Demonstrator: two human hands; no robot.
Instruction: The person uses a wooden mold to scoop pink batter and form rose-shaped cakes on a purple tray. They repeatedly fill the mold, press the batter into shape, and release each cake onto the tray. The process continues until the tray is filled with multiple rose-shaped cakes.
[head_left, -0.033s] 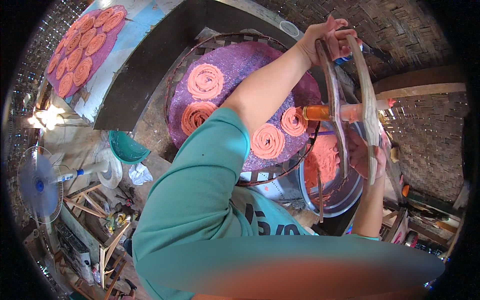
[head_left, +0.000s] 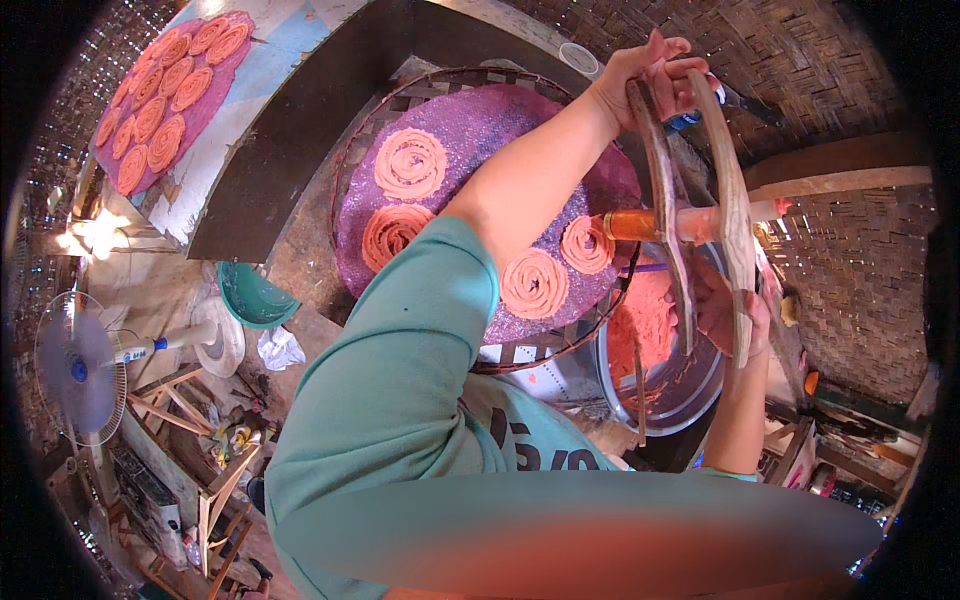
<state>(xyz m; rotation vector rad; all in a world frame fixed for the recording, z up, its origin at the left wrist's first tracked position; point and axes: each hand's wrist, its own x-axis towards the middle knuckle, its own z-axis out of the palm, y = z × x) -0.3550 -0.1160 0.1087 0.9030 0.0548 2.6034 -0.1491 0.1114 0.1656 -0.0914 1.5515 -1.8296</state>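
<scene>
My left hand (head_left: 645,85) is wrapped around the far ends of two long wooden bars of a hand press (head_left: 737,220). My right hand (head_left: 735,315) grips the near ends, its fingers partly hidden by the bars. Between the bars lies an orange-filled tube (head_left: 630,225), its open end beside a coil of pink paste (head_left: 587,244). Several such coils rest on a purple mesh sheet (head_left: 490,115) in a round woven tray (head_left: 338,175). My left forearm crosses over the sheet and hides part of it.
Below the press, a metal basin (head_left: 612,395) holds pink paste (head_left: 638,325) and a thin stick (head_left: 641,400). Another coil-covered purple sheet (head_left: 185,130) lies at the far left. A fan (head_left: 80,370), a green basin (head_left: 255,297) and crumpled white plastic (head_left: 280,348) are at left.
The press and both hands have shifted very slightly to the left. The coils have not visibly changed.
</scene>
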